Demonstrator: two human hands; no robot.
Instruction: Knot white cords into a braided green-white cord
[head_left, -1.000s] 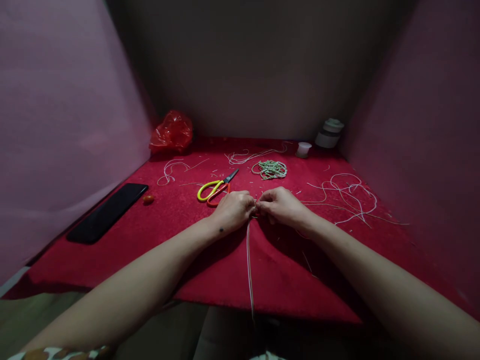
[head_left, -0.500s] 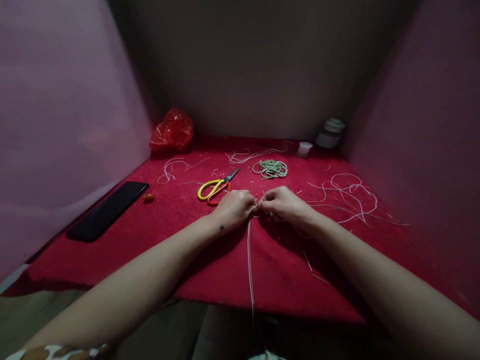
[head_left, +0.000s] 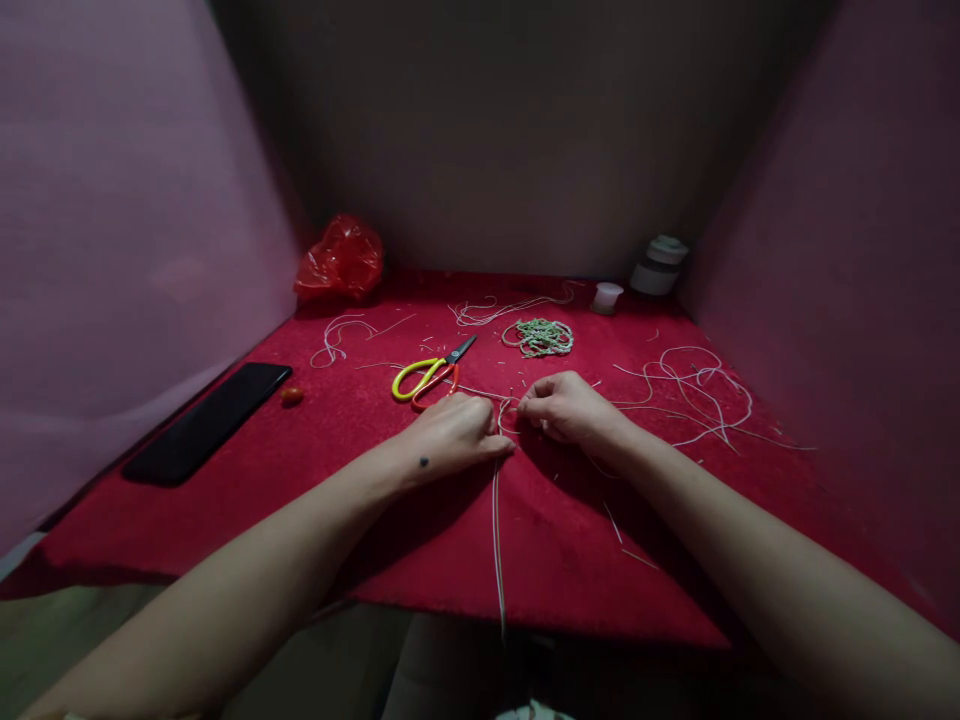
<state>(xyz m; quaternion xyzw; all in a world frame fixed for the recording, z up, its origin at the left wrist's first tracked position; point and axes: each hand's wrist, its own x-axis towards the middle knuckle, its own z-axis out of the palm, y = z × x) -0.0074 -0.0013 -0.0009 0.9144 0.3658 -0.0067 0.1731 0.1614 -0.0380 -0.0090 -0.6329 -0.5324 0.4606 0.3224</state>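
Thin pale cords point(head_left: 496, 535) run from between my hands down over the front edge of the table. My left hand point(head_left: 466, 432) is closed on the cords, fingers curled under and thumb stretched to the right across them. Just to the right, my right hand point(head_left: 566, 405) pinches a cord end between thumb and forefinger; its other fingers are folded in. A small loop of cord point(head_left: 502, 412) shows between the two hands. Scissors point(head_left: 426, 380) with yellow and red handles lie right behind my left hand.
On the red cloth point(head_left: 420, 560) lie a bundle of green braided cord point(head_left: 538, 338), loose cords point(head_left: 705, 385), and small cut ends. A black phone point(head_left: 210, 425) and a small orange-red object point(head_left: 292, 396) are left. Behind stand a red plastic bag point(head_left: 343, 258), a white spool point(head_left: 607, 297) and a jar point(head_left: 660, 265).
My left hand has moved slightly left and toward me, its thumb now stretched out, opening a gap from my right hand. The right hand stays pinched in nearly the same place.
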